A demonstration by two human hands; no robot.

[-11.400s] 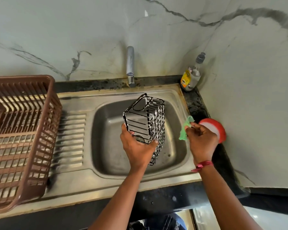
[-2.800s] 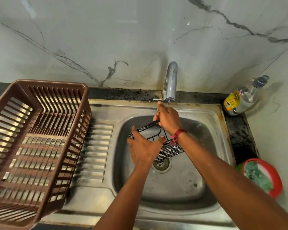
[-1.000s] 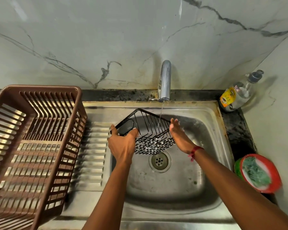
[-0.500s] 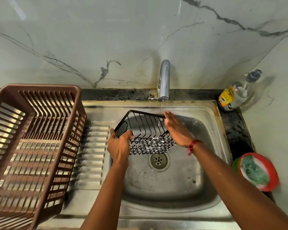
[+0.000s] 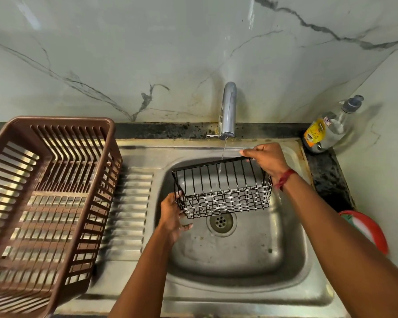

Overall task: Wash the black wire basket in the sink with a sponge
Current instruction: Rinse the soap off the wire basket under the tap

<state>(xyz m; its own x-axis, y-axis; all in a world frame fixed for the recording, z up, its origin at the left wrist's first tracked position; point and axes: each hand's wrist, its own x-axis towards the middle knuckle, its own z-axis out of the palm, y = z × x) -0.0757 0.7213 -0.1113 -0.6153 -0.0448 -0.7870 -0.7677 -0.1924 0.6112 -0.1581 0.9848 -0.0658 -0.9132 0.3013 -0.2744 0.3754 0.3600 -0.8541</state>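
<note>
The black wire basket (image 5: 221, 191) hangs tilted over the steel sink (image 5: 292, 267), above the drain, with white foam on its lower wires. A thin stream of water from the tap (image 5: 228, 111) falls into it. My left hand (image 5: 174, 216) grips the basket's lower left corner. My right hand (image 5: 265, 159) grips its upper right rim. The green sponge (image 5: 346, 218) lies in the red dish (image 5: 375, 232) at the right, largely hidden behind my right forearm.
A brown plastic dish rack (image 5: 48, 203) stands on the ribbed drainboard (image 5: 129, 207) at the left. A clear soap bottle (image 5: 329, 129) with a yellow label leans in the back right corner. The marble wall rises close behind the tap.
The basket has turned so its long side faces me under the stream. My right hand went from lying flat against it to gripping its upper right rim. My left hand slid to the lower corner.
</note>
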